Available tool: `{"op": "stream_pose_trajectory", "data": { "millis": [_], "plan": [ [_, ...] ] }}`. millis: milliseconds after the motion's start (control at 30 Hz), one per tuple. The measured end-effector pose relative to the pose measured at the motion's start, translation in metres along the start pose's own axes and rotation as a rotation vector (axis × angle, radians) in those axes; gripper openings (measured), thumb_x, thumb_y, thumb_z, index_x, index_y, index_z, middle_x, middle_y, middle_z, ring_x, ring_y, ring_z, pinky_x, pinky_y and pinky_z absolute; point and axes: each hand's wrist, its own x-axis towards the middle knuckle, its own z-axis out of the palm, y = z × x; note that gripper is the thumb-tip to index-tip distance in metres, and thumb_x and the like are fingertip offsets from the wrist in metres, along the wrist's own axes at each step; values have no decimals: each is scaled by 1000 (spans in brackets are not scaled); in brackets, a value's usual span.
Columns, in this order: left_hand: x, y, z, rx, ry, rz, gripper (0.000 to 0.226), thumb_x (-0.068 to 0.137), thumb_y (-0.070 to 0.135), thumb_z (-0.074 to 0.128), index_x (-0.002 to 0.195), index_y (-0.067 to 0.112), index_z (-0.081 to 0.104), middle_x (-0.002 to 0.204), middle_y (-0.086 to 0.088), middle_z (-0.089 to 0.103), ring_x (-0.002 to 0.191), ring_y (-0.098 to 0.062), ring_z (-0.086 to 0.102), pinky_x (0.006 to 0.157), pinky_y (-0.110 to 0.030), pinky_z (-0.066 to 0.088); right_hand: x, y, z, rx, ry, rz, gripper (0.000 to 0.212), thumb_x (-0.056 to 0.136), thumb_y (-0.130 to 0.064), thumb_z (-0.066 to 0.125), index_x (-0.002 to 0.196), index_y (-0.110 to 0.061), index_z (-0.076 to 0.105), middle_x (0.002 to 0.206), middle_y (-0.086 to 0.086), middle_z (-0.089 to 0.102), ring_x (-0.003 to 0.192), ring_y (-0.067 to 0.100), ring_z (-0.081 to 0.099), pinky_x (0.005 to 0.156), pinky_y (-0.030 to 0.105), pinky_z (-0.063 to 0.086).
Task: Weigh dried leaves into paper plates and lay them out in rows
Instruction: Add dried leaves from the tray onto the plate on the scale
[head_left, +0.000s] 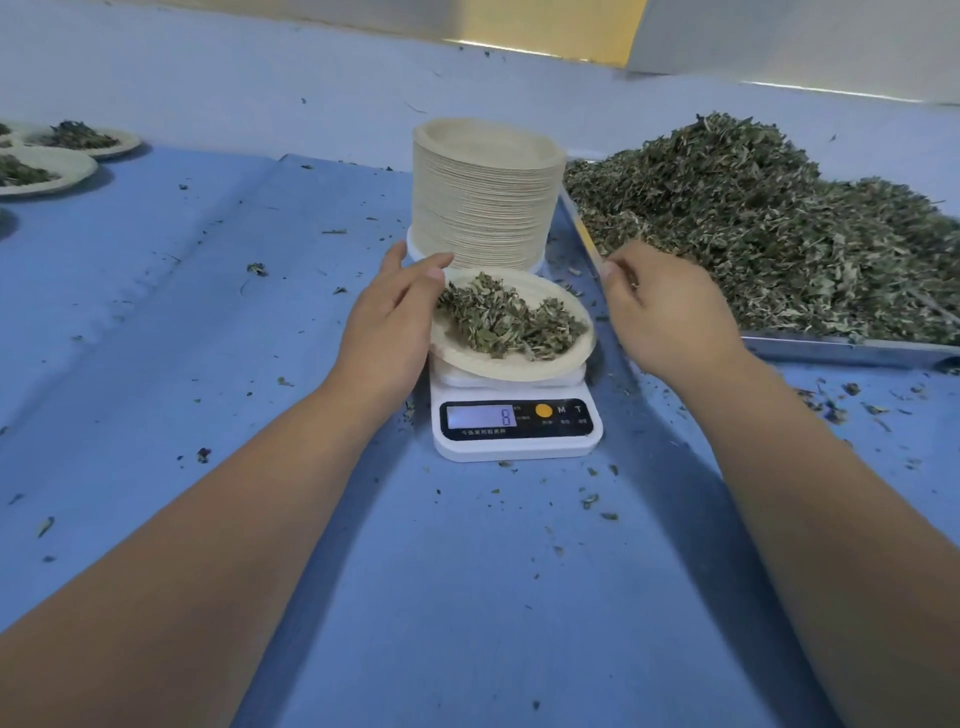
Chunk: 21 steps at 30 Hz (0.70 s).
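Left grip (384, 322) holds the 9 o'clock rim of the paper plate (519, 366) of dried leaves (509, 319) on the scale (519, 448) — display 8. Right grip (665, 306) hovers at 3 o'clock, fingers loosely curled — whether it pinches anything I cannot tell.

A small herb-packing workroom, not a home: a broad blue table cover (467, 597) strewn with crumbs, a metal tray (841, 349) heaped with dried leaves (753, 218), a tall stack of paper plates (483, 208), a digital scale (519, 448) reading 8, and filled plates (78, 167) far left.
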Motion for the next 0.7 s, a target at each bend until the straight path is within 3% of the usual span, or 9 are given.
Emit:
{"op": "stream_pose_trajectory", "data": {
  "millis": [100, 167, 267, 367, 433, 500, 567, 633, 700],
  "plan": [
    [1, -1, 0, -11, 10, -26, 35, 105, 41, 47, 134, 41, 66, 167, 12, 27, 146, 9, 22, 102, -13, 17, -3, 17, 12, -234, -177, 108, 51, 105, -54, 25, 110, -14, 55, 98, 13, 64, 88, 36, 59, 77, 45, 46],
    [1, 0, 0, -20, 30, -43, 34, 105, 39, 48, 133, 36, 67, 165, 13, 31, 148, 4, 25, 106, -17, 18, -3, 22, 18, -349, -246, 128, 58, 103, -62, 19, 101, -16, 55, 94, 11, 63, 87, 34, 58, 77, 44, 41],
    [0, 1, 0, -66, 41, -58, 27, 104, 35, 50, 123, 35, 70, 151, 19, 44, 147, 3, 29, 107, -19, 21, -2, 24, 22, -349, -214, 140, 59, 102, -64, 18, 88, -19, 53, 79, 4, 52, 77, 29, 48, 74, 41, 38],
    [0, 3, 0, -86, 57, -70, 22, 102, 33, 50, 106, 40, 71, 120, 37, 50, 142, 5, 35, 106, -20, 25, -2, 27, 23, -289, -151, 125, 58, 102, -61, 23, 81, -17, 55, 69, 0, 50, 72, 30, 52, 68, 37, 41],
    [1, 4, -1, -93, 83, -85, 24, 101, 31, 50, 100, 39, 72, 102, 45, 54, 131, 11, 44, 107, -23, 33, -1, 27, 20, -231, -64, 106, 56, 103, -57, 28, 77, -16, 54, 65, 1, 51, 73, 33, 57, 66, 37, 40],
    [2, 4, -2, -108, 97, -102, 26, 103, 27, 49, 98, 36, 73, 87, 47, 60, 103, 27, 52, 98, -24, 42, 1, 28, 16, -312, -5, 62, 56, 102, -58, 27, 82, -16, 57, 75, 4, 54, 88, 34, 59, 75, 43, 41],
    [2, 3, -1, -124, 110, -111, 28, 104, 24, 47, 97, 34, 72, 80, 51, 58, 84, 32, 51, 91, -22, 43, 2, 28, 16, -379, -97, 98, 61, 101, -64, 21, 96, -19, 60, 90, 9, 57, 98, 35, 57, 86, 49, 44],
    [3, 2, -2, -144, 117, -118, 29, 104, 25, 46, 96, 36, 72, 79, 52, 57, 81, 33, 50, 90, -23, 44, -1, 28, 19, -382, -212, 134, 62, 99, -69, 18, 92, -20, 55, 83, 4, 54, 87, 31, 55, 89, 50, 44],
    [4, 1, -2, -159, 120, -130, 29, 103, 26, 46, 95, 36, 72, 79, 52, 57, 82, 34, 50, 91, -22, 44, -1, 29, 21, -342, -181, 133, 63, 100, -67, 20, 76, -18, 52, 70, 0, 51, 70, 26, 52, 78, 44, 46]
  ]
}}
